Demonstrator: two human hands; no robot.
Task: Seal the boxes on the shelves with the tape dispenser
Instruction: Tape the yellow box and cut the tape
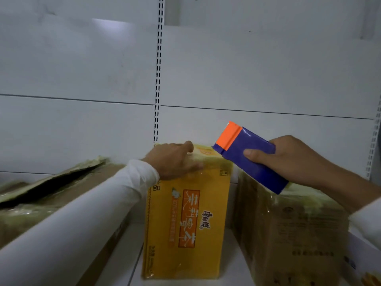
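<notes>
Yellow card marks the middle box (185, 219), the landmark for all positions below; it stands upright on the shelf (132, 263) against the white back panel (82, 69).

Left hand (175, 159): laid flat on the top of the yellow box, fingers extended, pressing down, gripping nothing.

Right hand (288, 159): fingers and thumb clamped round the dispenser (249, 157), a purple body with an orange blade end. The dispenser hangs just right of the yellow box top, blade end tilted toward it. Contact cannot be confirmed.

Progress, as a judgement: a glossy film shows on the yellow box top under the left hand, probably tape, extent unclear. The brown box (288, 223) to the right also carries a shiny strip on top. The torn box (51, 182) to the left gapes, its flap raised; it appears unsealed and remains to be done.

Contents: no box shows its interior; contents cannot be stated.
</notes>
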